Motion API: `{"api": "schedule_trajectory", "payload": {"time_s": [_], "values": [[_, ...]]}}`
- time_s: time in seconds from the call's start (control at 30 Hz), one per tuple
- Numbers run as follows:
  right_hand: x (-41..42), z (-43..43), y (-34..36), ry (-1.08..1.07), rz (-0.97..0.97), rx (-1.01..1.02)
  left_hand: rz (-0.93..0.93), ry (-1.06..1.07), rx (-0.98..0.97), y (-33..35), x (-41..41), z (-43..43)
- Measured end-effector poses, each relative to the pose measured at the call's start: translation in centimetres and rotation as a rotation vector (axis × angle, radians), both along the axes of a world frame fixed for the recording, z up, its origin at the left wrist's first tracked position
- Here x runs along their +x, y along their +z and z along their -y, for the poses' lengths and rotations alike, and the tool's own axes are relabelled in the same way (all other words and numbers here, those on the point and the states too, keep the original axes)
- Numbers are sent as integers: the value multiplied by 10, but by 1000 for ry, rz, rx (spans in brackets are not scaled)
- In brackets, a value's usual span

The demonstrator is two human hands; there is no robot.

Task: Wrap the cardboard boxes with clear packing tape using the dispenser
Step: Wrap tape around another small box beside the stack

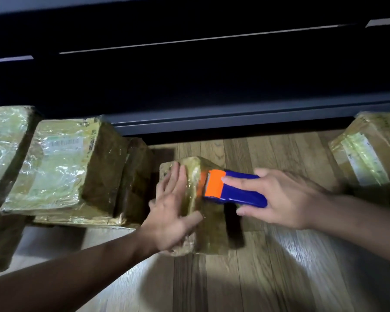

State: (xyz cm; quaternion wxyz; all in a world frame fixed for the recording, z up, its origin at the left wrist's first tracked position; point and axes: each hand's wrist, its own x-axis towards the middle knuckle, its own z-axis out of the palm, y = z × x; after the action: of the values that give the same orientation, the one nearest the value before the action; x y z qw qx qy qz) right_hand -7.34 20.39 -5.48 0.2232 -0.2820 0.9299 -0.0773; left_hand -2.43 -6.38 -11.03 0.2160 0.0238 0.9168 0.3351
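Left hand point(173, 206) flat, fingers straight on small box point(208, 230), right hand point(279, 199) grip curled around dispenser point(234, 188)

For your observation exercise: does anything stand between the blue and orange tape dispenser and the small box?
Nothing visible does. The blue and orange plastic tape dispenser, gripped by the right hand, has its orange end against the small tape-wrapped cardboard box. The left hand lies flat on the box.

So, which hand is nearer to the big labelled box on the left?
Left. The left hand rests flat on the small box just right of the labelled box; the right hand, gripping the dispenser, is farther right.
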Motion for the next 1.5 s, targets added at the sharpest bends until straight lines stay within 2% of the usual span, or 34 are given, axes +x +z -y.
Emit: {"api": "schedule_trajectory", "payload": {"time_s": [0.1,0.13,0.2,0.27,0.4,0.5,0.63,0.77,0.93,1.0,1.1,1.17,1.23,1.3,1.37,1.43,1.5], "values": [[-10,17,20,32,-30,-11,99,123,493,-7,7,16],[-8,26,25,54,-29,0,125,124,570,-9,8,26],[0,50,33,97,-52,14,108,124,606,-5,9,44],[7,73,33,156,-135,12,34,131,531,2,9,52],[4,106,28,207,-261,87,-11,116,-43,12,18,27],[2,113,29,192,-271,126,2,208,-216,11,17,13],[0,96,32,142,-163,50,-72,165,-252,5,13,15],[-6,50,33,16,4,-27,6,112,-244,8,5,26],[15,1,24,-68,34,-75,45,91,-160,6,-2,39],[16,7,15,-57,27,-48,43,118,-47,0,-4,39],[1,22,7,-57,-8,-47,64,212,277,-15,-1,36],[-9,31,7,-44,-9,-60,125,211,326,-16,2,38],[-10,43,9,-4,-6,-80,152,176,290,-11,3,44],[-6,60,13,32,-42,-79,35,137,208,-6,2,50],[-4,77,16,64,-101,-76,-102,3,69,0,0,49],[-6,91,16,103,-140,-53,-87,-59,-45,2,0,44],[-9,103,15,136,-162,-14,-38,-10,-195,4,0,38]]}}
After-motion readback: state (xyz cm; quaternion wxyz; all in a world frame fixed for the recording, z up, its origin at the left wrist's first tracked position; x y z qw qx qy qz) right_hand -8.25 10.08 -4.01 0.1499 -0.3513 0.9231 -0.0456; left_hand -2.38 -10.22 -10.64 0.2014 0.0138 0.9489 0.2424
